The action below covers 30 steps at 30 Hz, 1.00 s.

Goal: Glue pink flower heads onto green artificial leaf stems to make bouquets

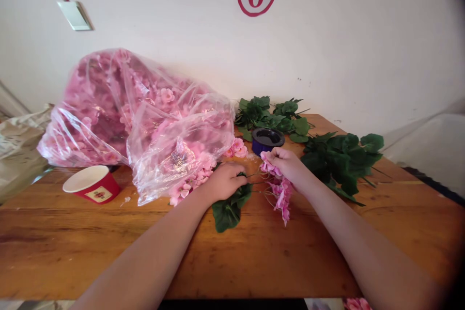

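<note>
Near the middle of the wooden table (254,261), my left hand (227,181) is closed around a sprig of green leaves (227,213), whose thin stems point right. My right hand (285,161) pinches a cluster of pink flowers (281,196) that hangs down beside those stems. Just behind my right hand stands a dark blue round container (268,140) with a black inside. Left of my left hand, pink flowers (192,184) spill from the mouth of a large clear plastic bag (145,111) full of pink blossoms. A few more blossoms (238,147) lie behind my left hand.
A red and white paper cup (98,186) stands at the left. Green leaf bunches lie at the back (269,114) and on the right (345,162). Behind the table is a white wall (327,34). Pale cloth or bags (22,145) are at the far left.
</note>
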{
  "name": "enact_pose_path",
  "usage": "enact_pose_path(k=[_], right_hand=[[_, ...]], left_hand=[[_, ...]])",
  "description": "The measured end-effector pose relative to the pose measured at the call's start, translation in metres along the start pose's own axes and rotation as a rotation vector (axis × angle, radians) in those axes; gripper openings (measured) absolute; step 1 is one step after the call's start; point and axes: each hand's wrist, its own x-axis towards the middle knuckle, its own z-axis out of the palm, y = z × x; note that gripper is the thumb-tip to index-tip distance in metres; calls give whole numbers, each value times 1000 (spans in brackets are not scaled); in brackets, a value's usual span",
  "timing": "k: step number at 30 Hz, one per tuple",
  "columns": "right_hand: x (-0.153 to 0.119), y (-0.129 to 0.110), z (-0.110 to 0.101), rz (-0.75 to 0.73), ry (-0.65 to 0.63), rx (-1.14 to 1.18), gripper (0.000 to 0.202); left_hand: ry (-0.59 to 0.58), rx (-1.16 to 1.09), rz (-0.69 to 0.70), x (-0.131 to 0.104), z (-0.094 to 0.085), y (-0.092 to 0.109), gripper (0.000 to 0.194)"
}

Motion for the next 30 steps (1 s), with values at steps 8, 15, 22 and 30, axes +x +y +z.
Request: enact_pose_path(k=[8,15,22,30], right_hand=[[-21,-27,-23,-188,-257,-626,30],[-11,-14,-14,-190,-313,-625,7],[-7,1,-6,-174,-309,-477,11],[-3,10,4,-66,-225,-477,17]], left_hand=[[-21,-122,6,2,0,-1,18],[-44,-97,11,4,0,-4,27],[-57,-73,31,4,2,-5,25],[-38,-101,32,4,3,-5,26]])
